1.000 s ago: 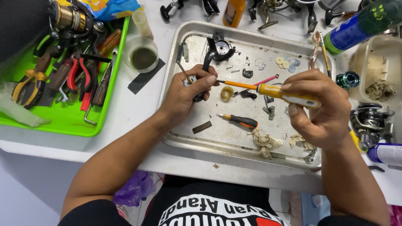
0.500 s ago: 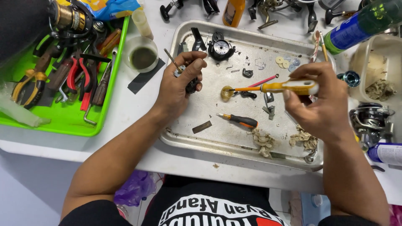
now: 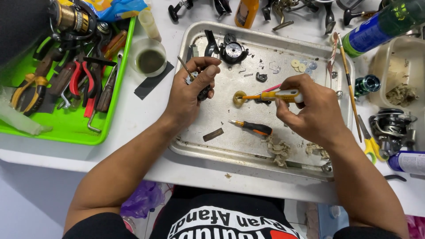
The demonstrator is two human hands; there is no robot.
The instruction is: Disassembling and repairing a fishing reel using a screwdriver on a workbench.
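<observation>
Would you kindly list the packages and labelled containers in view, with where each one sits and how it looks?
Snack bag: top left, behind the green tray; crinkled, blue and yellow.
Bottle: top centre; orange with a dark label.
Spray can: top right, lying tilted; green with a blue label.
Tube or can: right edge; white and blue.

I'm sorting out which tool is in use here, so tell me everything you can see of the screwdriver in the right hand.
The yellow-handled screwdriver has a yellow and white grip, seemingly plastic, an orange collar and a thin metal shaft. It lies almost level above the metal tray, shaft pointing to the person's left. The right hand pinches the grip with its fingertips. The tip meets a small brass-coloured ring; whether it passes through cannot be told.
</observation>
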